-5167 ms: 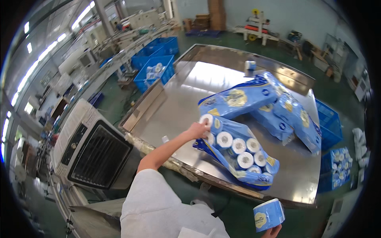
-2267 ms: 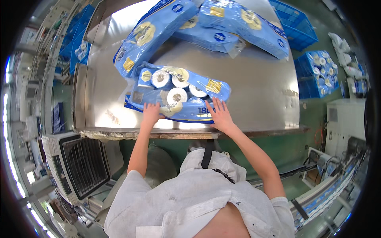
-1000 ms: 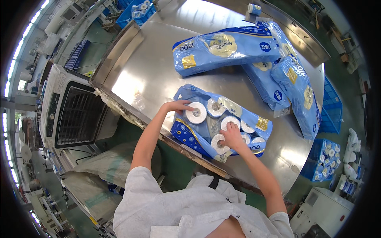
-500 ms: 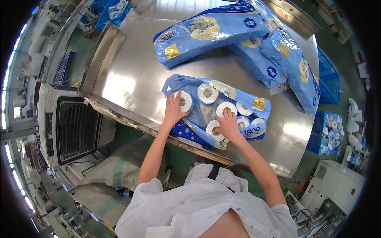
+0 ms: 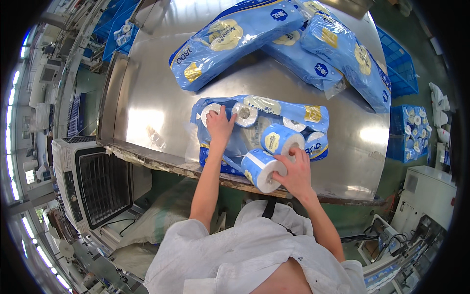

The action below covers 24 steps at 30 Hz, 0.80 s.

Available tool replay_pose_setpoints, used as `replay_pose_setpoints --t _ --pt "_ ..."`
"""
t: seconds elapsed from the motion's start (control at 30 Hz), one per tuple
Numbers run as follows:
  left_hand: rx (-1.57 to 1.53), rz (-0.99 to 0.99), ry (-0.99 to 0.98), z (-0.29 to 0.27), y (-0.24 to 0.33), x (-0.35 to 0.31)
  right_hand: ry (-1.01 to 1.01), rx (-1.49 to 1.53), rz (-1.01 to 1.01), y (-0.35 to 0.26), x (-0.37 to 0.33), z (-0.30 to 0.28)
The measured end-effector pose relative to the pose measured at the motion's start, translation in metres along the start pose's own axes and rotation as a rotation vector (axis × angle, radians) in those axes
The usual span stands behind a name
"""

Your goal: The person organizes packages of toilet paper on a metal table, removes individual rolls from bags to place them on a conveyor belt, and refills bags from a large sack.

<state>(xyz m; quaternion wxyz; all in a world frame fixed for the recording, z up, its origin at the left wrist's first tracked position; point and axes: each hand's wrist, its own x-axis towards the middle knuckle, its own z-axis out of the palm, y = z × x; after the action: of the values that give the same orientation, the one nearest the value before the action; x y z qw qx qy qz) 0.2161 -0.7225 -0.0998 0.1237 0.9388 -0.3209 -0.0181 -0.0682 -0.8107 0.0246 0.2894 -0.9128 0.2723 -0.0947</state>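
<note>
An opened blue plastic pack point(image 5: 313, 113) of toilet rolls lies near the table's front edge. My right hand point(image 5: 296, 177) is closed on two toilet rolls, an upper one point(image 5: 275, 138) and a lower one point(image 5: 255, 167). Both are tilted over the pack's near side, with finger and thumb at their core ends. At the pack's left end, my left hand point(image 5: 220, 128) has its fingers curled onto a white-ended toilet roll point(image 5: 207, 117). The left thumb meets the edge of a neighbouring roll point(image 5: 246, 113). More rolls point(image 5: 293, 124) show inside the pack's right part.
Several full blue packs point(image 5: 235, 41) lie across the far side of the metal table point(image 5: 156, 88). Blue crates point(image 5: 409, 132) with rolls stand to the right. At the left are a heater-like machine point(image 5: 103, 181) and large sacks point(image 5: 156, 220) below the table edge.
My right hand has pulled two rolls up out of the pack and tilted them toward me. My left hand and its roll have shifted further to the pack's far left corner.
</note>
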Motion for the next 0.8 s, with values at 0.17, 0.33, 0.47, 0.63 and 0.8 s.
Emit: replay_pose_setpoints --t 0.17,0.33,0.47,0.63,0.8 --pt "-0.005 -0.121 -0.033 0.025 0.015 0.011 0.095 0.011 0.084 0.002 -0.055 -0.017" --pt "0.097 -0.059 0.035 0.027 0.034 0.023 0.040 -0.162 0.219 0.005 -0.105 -0.037" --pt "0.136 -0.010 0.008 0.034 0.016 0.011 0.098 -0.043 0.278 0.019 -0.124 -0.030" --pt "0.068 -0.032 -0.087 0.020 -0.013 0.017 0.288 0.201 0.390 0.018 -0.149 -0.041" --pt "-0.311 0.082 -0.122 -0.018 -0.035 0.008 0.705 0.242 0.602 0.001 -0.215 -0.081"
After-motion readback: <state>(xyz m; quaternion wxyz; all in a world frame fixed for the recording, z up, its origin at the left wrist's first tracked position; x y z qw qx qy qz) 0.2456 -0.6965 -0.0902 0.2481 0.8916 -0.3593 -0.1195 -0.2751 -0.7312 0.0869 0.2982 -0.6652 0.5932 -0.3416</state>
